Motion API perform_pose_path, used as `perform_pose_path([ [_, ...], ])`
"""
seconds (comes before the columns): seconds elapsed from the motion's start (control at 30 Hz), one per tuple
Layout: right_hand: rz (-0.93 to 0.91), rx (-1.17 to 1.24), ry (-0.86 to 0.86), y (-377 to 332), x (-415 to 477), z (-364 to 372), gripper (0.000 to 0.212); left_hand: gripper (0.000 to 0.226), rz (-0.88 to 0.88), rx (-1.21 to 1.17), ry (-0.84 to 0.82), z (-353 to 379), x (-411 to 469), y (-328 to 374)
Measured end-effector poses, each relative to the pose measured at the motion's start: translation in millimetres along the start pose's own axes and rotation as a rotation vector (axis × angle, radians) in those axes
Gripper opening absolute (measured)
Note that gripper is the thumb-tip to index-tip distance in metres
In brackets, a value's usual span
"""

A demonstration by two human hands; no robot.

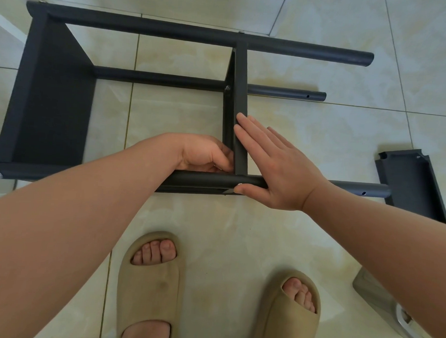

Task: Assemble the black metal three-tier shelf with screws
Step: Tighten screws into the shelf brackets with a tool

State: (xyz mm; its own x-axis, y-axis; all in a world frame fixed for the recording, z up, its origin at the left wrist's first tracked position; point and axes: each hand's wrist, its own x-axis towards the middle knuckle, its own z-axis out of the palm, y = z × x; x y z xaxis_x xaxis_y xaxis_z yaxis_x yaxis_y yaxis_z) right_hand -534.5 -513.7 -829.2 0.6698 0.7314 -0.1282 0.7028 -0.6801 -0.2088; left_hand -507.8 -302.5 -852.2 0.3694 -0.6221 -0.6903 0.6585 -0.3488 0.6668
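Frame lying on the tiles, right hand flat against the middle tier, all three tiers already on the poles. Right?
No. The head view shows only two tiers on the poles; the third tier lies on the tiles at right, past the bare pole ends. The right hand is flat against the middle tier.

The shelf frame (151, 29) is black metal and looks matt. The floor tiles (294, 120) are smooth and shiny. The sandals (152, 287) look like soft matt foam.

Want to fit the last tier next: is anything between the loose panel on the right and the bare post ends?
Nothing visible. The loose panel lies on the floor by the near post end; the far post ends are bare.
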Motion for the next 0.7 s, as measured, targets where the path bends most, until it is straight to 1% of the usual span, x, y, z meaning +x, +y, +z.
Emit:
perform_pose_path([
  [0.17,0.002,-0.002,-0.004,-0.1,-0.4,-0.6,0.098,0.023,0.029,-0.027,-0.005,-0.4,0.3,-0.9],
  [0.33,0.004,0.009,-0.018,0.0,-0.2,0.3,0.098,0.03,0.048,-0.059,-0.005,1.5,0.2,0.8],
  [0.4,0.007,0.031,-0.021,-0.5,-0.4,-0.9,0.098,0.03,0.038,-0.084,0.041,3.3,-0.5,2.3],
  [0.43,0.009,0.038,-0.025,-1.2,-0.3,-2.2,0.098,0.03,0.028,-0.092,0.116,4.3,-1.1,2.7],
  [0.47,0.013,0.039,-0.039,-3.1,-0.8,-3.7,0.098,0.029,0.022,-0.078,0.24,5.9,-2.2,2.5],
  [0.5,0.028,0.038,-0.06,-5.7,-1.9,-5.8,0.099,0.027,0.029,-0.009,0.409,6.8,-2.2,1.8],
  [0.57,0.086,0.072,-0.111,-11.2,-4.1,-10.0,0.1,0.023,0.107,0.257,0.771,9.4,-4.9,2.8],
  [0.6,0.122,0.115,-0.135,-15.1,-5.8,-14.5,0.102,0.022,0.162,0.368,0.899,12.5,-8.9,3.4],
  [0.63,0.162,0.174,-0.152,-18.7,-8.7,-20.8,0.105,0.023,0.209,0.438,0.98,16.1,-14.8,5.0],
  [0.7,0.247,0.3,-0.142,-21.7,-19.5,-38.0,0.11,0.021,0.296,0.558,1.059,21.3,-27.1,12.6],
])
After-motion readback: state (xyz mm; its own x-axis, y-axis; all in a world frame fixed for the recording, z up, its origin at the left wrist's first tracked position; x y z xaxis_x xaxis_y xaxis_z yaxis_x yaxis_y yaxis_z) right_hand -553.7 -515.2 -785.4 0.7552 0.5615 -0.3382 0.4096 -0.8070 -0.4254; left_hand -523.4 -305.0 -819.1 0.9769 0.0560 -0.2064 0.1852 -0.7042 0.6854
